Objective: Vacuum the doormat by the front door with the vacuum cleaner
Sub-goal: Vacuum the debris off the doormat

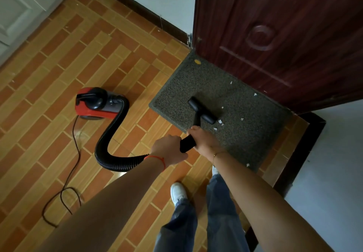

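Note:
A dark grey doormat (245,102) lies on the tiled floor in front of the dark red front door (284,35). White paper scraps (220,122) are scattered over the mat. The black vacuum nozzle (202,110) rests on the mat near its middle. My right hand (204,139) grips the black wand (187,143) near the mat's front edge. My left hand (169,149) grips the same wand just behind it, where the ribbed hose (110,134) joins. The hose curves left to the red and black vacuum cleaner (96,103) standing on the floor.
The vacuum's black power cord (68,173) trails and loops over the orange tiles at the lower left. My legs in jeans and a white shoe (177,192) stand behind the mat. A white wall (334,173) flanks the door on the right; a pale door (19,6) is at the upper left.

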Available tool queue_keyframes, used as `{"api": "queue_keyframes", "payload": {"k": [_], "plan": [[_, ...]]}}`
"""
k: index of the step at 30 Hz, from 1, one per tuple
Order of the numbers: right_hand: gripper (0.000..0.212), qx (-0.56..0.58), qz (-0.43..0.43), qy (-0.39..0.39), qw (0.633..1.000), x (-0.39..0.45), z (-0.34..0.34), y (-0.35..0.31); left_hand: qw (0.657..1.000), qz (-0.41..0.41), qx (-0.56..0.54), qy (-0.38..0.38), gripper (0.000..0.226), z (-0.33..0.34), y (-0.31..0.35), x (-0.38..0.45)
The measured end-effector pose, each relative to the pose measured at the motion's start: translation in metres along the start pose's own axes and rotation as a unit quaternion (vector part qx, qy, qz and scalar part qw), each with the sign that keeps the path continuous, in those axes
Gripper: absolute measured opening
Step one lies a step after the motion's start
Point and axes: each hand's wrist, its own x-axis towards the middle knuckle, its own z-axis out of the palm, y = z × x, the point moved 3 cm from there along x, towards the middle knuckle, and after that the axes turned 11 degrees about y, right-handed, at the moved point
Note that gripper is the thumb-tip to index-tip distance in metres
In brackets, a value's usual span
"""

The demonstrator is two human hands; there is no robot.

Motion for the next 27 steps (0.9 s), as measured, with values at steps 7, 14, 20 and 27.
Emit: {"api": "queue_keyframes", "payload": {"k": [7, 14, 20, 27], "plan": [[0.021, -0.016, -0.007, 0.015, 1.0, 0.008, -0.026, 0.036, 1.0, 0.009, -0.015, 0.012, 0.017, -0.008, 0.033, 0.024], [0.015, -0.025, -0.013, 0.01, 1.0, 0.036, -0.058, 0.1, 0.998, -0.006, -0.058, 0.008, 0.015, -0.021, 0.089, 0.073], [0.014, -0.049, -0.024, 0.005, 0.998, 0.063, -0.09, 0.155, 0.997, -0.011, -0.074, 0.013, 0.014, -0.035, 0.137, 0.118], [0.018, -0.05, -0.03, -0.001, 0.998, 0.083, -0.121, 0.202, 0.996, -0.016, -0.087, 0.009, 0.017, -0.046, 0.179, 0.157]]}}
